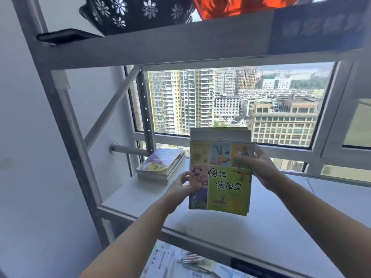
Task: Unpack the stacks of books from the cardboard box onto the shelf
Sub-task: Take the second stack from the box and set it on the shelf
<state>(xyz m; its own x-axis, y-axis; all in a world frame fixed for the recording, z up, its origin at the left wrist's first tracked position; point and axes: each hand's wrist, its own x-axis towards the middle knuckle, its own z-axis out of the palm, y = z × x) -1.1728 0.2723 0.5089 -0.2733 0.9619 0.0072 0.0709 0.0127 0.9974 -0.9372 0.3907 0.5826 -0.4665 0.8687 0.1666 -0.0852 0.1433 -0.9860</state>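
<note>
Both hands hold a stack of picture books [219, 177] up over the white middle shelf [200, 223] of a grey metal rack, in front of a window [230, 101] that looks out on tall apartment blocks. The left hand [181, 187] grips the stack's left edge, thumb on the front cover, while the right hand [259, 167] grips its upper right edge, thumb laid across the cover. The green cover with its animal drawings faces the camera, and the stack is clear of the shelf surface. At the back left of that shelf lies a smaller pile of books [161, 165], flat, well apart from the held stack. On the shelf above stand a black flower-patterned basket [136, 13] and an orange basket [241, 7].
</note>
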